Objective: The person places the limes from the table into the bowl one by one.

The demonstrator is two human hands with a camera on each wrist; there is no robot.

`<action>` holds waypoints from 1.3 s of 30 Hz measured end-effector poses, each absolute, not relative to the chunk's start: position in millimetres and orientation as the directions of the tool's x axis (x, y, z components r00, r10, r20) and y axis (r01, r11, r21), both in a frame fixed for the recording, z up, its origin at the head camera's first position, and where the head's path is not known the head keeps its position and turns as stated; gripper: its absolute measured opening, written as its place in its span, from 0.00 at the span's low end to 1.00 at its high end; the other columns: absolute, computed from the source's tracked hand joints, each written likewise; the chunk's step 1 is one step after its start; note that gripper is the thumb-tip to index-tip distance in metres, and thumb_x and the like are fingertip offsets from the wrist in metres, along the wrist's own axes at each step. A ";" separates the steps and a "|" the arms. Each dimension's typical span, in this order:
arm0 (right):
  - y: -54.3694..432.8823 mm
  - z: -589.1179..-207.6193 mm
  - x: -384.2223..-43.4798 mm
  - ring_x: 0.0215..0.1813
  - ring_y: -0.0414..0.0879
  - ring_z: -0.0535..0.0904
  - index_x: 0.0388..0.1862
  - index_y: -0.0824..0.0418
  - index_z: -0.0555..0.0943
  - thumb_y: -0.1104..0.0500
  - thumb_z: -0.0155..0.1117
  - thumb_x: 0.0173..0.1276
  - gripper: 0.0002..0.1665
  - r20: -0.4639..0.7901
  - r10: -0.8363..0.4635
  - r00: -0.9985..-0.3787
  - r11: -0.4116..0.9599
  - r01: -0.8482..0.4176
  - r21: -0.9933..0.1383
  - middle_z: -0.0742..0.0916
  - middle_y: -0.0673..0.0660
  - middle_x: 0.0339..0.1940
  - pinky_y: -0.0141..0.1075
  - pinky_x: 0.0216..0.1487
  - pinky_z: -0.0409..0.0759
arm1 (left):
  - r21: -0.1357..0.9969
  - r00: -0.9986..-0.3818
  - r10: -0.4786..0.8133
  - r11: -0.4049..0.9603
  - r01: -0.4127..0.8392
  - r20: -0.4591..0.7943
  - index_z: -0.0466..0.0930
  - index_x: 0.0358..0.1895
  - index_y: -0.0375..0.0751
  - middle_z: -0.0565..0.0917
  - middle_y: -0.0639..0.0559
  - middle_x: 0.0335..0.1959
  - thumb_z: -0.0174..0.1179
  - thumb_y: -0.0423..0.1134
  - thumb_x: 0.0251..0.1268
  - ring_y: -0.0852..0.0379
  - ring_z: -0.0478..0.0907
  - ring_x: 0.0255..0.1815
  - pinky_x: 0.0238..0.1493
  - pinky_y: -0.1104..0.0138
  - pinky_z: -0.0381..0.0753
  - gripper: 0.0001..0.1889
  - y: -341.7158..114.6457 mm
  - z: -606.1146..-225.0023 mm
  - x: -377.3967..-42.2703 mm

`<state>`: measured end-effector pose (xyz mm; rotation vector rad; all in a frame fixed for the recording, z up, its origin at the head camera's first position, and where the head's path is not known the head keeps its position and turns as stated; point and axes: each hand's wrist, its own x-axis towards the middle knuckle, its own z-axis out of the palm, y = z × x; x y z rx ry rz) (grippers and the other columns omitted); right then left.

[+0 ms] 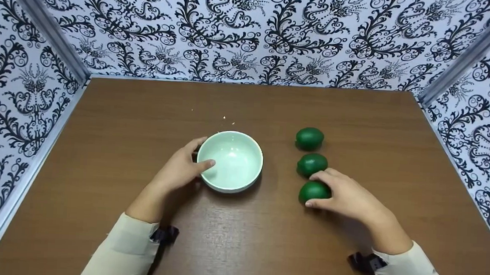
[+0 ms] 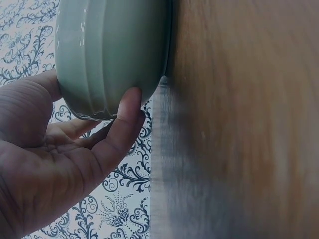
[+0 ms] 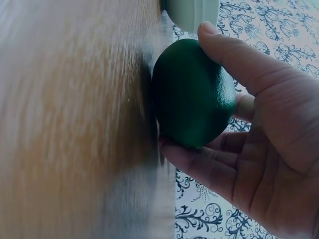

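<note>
A pale green bowl (image 1: 230, 162) stands on the wooden table, nothing inside it. My left hand (image 1: 179, 167) grips its left side, the thumb over the rim and the fingers along the outer wall; the left wrist view shows fingertips against the ribbed side of the bowl (image 2: 109, 50). To the right, three dark green limes form a column. My right hand (image 1: 348, 195) holds the nearest lime (image 1: 313, 192) between thumb and curled fingers. In the right wrist view this lime (image 3: 189, 94) sits low, close to the tabletop. The middle lime (image 1: 312, 165) lies just beyond my fingers.
The far lime (image 1: 309, 138) lies behind the middle one. Small pale crumbs (image 1: 224, 117) are scattered behind the bowl. Patterned black-and-white panels (image 1: 251, 36) enclose the brown table (image 1: 229, 247) at the back and both sides.
</note>
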<state>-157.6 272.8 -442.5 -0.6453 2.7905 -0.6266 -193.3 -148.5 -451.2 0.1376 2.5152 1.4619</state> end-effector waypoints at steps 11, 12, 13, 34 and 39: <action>272.4 -442.3 -157.8 0.48 0.44 0.80 0.58 0.49 0.81 0.37 0.76 0.62 0.31 -0.100 -0.459 -0.883 0.814 -0.372 -0.446 0.81 0.51 0.52 0.45 0.50 0.80 | 0.864 -0.972 0.193 0.504 -0.019 -0.134 0.63 0.79 0.45 0.76 0.43 0.71 0.67 0.42 0.69 0.47 0.77 0.65 0.57 0.59 0.82 0.38 -146.5 -449.2 -192.8; 272.3 -442.3 -157.8 0.48 0.44 0.80 0.58 0.49 0.81 0.37 0.76 0.62 0.31 -0.099 -0.458 -0.883 0.814 -0.372 -0.446 0.81 0.50 0.52 0.45 0.50 0.80 | 0.863 -0.972 0.191 0.505 -0.019 -0.134 0.63 0.79 0.45 0.76 0.43 0.71 0.66 0.41 0.69 0.46 0.77 0.65 0.59 0.58 0.81 0.37 -146.3 -449.3 -192.7; 272.1 -442.4 -157.7 0.48 0.44 0.80 0.58 0.49 0.81 0.37 0.76 0.62 0.30 -0.098 -0.458 -0.884 0.814 -0.372 -0.446 0.81 0.50 0.52 0.45 0.50 0.80 | 0.861 -0.973 0.189 0.507 -0.020 -0.134 0.63 0.80 0.45 0.76 0.42 0.71 0.65 0.40 0.69 0.46 0.77 0.65 0.60 0.57 0.81 0.37 -146.2 -449.2 -192.6; 271.4 -442.8 -157.2 0.48 0.44 0.79 0.58 0.51 0.81 0.39 0.77 0.62 0.30 -0.086 -0.468 -0.880 0.812 -0.389 -0.436 0.81 0.51 0.52 0.45 0.51 0.80 | 0.830 -0.990 0.122 0.557 0.014 -0.065 0.68 0.76 0.39 0.80 0.40 0.67 0.59 0.32 0.65 0.47 0.80 0.55 0.57 0.59 0.78 0.34 -143.6 -448.5 -192.1; 271.2 -442.8 -157.4 0.48 0.44 0.80 0.58 0.50 0.81 0.39 0.77 0.62 0.30 -0.084 -0.466 -0.881 0.813 -0.389 -0.434 0.82 0.50 0.52 0.46 0.51 0.80 | 0.827 -0.993 0.108 0.561 0.019 -0.050 0.70 0.75 0.38 0.81 0.40 0.66 0.58 0.31 0.64 0.48 0.82 0.50 0.51 0.61 0.81 0.33 -142.7 -447.3 -191.3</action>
